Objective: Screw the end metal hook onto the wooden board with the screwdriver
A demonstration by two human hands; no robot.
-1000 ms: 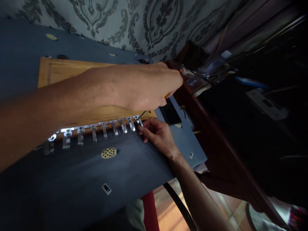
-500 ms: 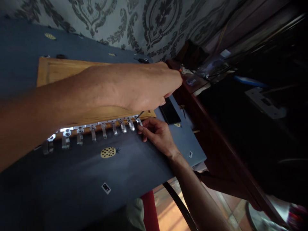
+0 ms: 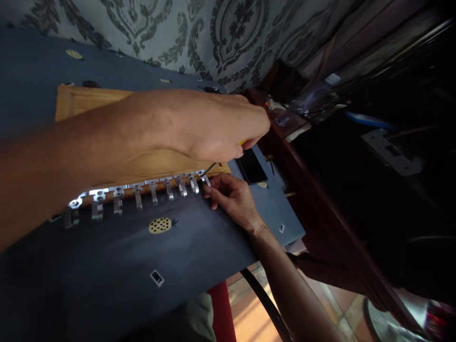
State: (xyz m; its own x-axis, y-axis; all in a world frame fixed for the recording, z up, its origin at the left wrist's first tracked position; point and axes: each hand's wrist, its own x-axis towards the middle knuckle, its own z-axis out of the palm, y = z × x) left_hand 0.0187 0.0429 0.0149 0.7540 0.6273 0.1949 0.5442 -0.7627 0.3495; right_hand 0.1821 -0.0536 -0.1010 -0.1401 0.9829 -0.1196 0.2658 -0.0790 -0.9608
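Note:
My left hand [image 3: 231,130] is closed round a screwdriver; a bit of its yellow handle [image 3: 242,142] shows below the fingers. The thin metal shaft [image 3: 210,168] slants down to the hook at the right end of a row. That metal hook [image 3: 206,180] is pinched between the thumb and fingertips of my right hand [image 3: 233,199]. Several similar metal hooks [image 3: 154,191] line the near edge of a wooden panel [image 3: 153,166], their curved ends hanging toward me. My left forearm covers much of the panel.
The panel lies on a blue-grey tabletop [image 3: 117,266] with pineapple prints. A black phone [image 3: 252,166] lies right of the panel. Further right are a dark red wooden edge [image 3: 306,171], a clear bottle [image 3: 309,99] and cables. A patterned wall [image 3: 178,38] stands behind.
My left hand and wrist have shifted and turned slightly, and the yellow handle has come into view. The screwdriver's tip and my right hand stay at the same hook.

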